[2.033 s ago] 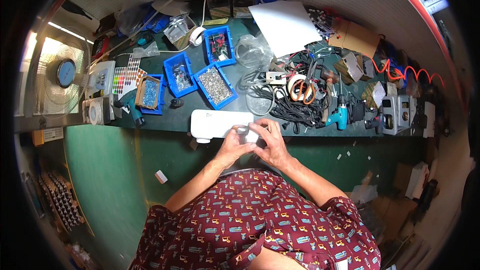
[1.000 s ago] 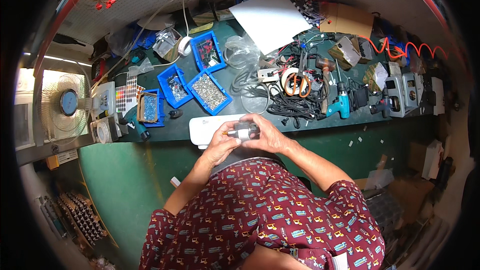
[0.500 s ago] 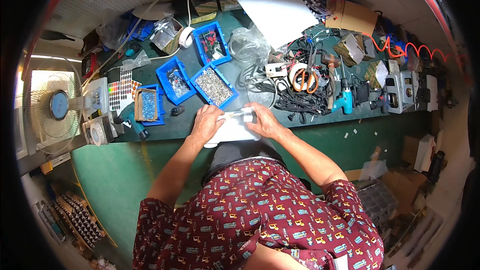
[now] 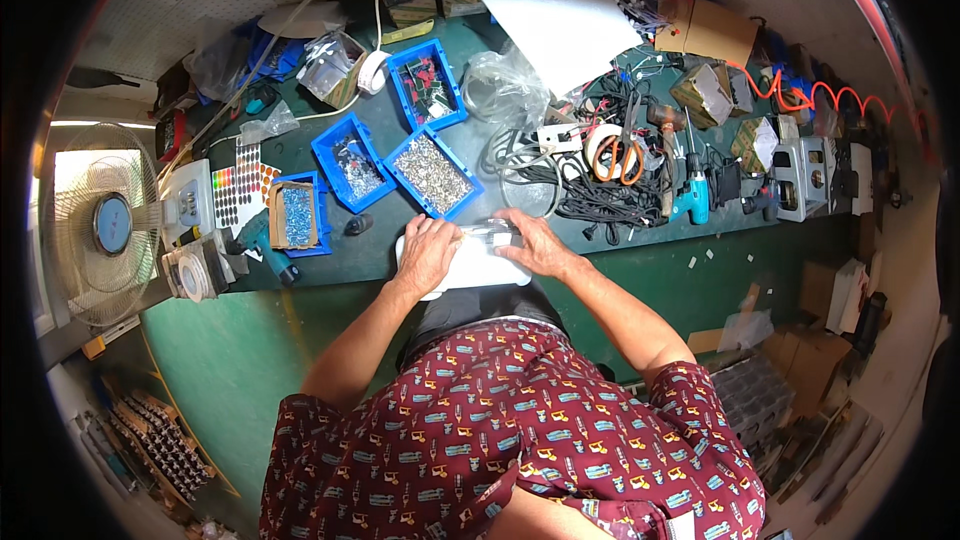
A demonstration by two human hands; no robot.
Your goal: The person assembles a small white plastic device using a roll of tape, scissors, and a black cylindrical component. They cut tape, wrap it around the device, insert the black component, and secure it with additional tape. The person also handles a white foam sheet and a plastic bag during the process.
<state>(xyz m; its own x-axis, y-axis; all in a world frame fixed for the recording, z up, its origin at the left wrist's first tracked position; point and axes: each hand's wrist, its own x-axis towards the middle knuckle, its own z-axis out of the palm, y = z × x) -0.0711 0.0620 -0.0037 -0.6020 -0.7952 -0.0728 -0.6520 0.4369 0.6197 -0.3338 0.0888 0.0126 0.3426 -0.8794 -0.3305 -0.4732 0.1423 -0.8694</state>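
Observation:
A white, flat plastic piece [image 4: 488, 272] with rounded corners lies at the bench's front edge, just before my body. My left hand [image 4: 428, 254] rests over its left side, fingers curled and pressed together. Whatever those fingertips hold is hidden. On the other side, my right hand [image 4: 538, 246] has thumb and fingers closed round a small pale part [image 4: 502, 238] at the far edge of the white piece. Glare blurs the details between the two hands. Just beyond them stands a blue bin [image 4: 462, 208] full of small metal parts.
More blue bins [image 4: 322, 176] hold small parts. A black cable heap [image 4: 605, 202], orange-handled scissors [image 4: 632, 162], a hammer [image 4: 667, 135] and a teal power driver [image 4: 692, 202] lie right. Left are another teal driver [image 4: 262, 240] and a fan [image 4: 112, 222]. A white sheet [image 4: 565, 25] lies at the back.
The white piece has turned and shifted slightly, showing more of its left corner. My left hand has moved a little right and nearer to me; the right hand has barely moved.

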